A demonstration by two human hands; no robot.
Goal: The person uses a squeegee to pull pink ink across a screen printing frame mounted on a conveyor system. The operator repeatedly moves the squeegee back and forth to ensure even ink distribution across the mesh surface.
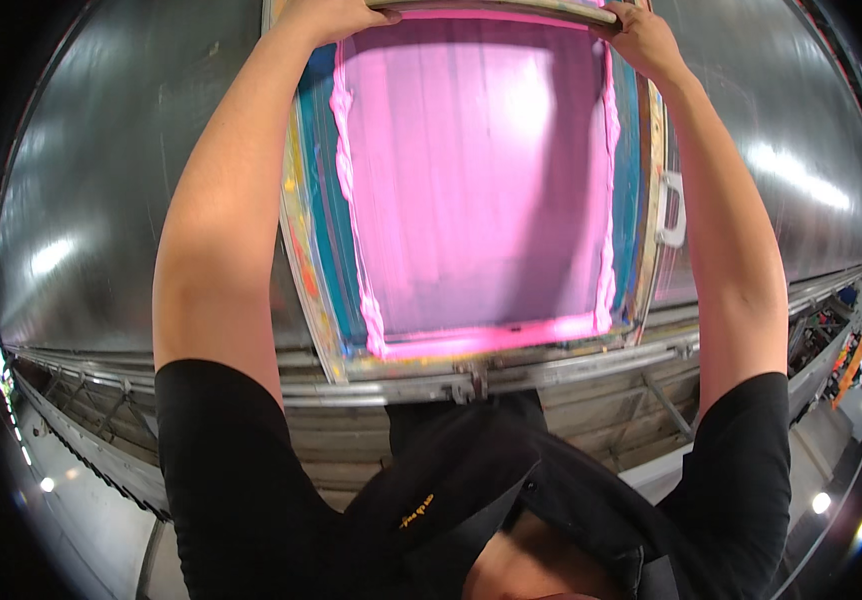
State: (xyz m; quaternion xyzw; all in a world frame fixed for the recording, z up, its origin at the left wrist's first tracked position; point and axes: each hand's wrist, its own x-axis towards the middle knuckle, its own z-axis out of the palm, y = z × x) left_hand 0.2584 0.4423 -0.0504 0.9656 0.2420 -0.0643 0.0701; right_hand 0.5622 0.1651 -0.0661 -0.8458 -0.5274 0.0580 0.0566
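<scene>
Both my arms reach forward over a screen printing frame (303, 250) coated with bright pink ink (471, 180). At its far end lies a long squeegee (501, 8) with a wooden bar, spanning the mesh from side to side. My left hand (336, 18) is closed round the squeegee's left end, thumb along the bar. Round its right end my right hand (643, 42) is closed too, fingers curled over the wood. Thick ridges of pink ink run down both sides of the mesh and along the near edge. The squeegee's far side is cut off by the picture's top.
Dark, shiny metal table surface (101, 200) extends left and right of the frame. A white handle-shaped piece (671, 208) sits by the frame's right edge. Along the table's near side runs a metal rail (401, 388) with a clamp-like fitting (471, 384), close to my body.
</scene>
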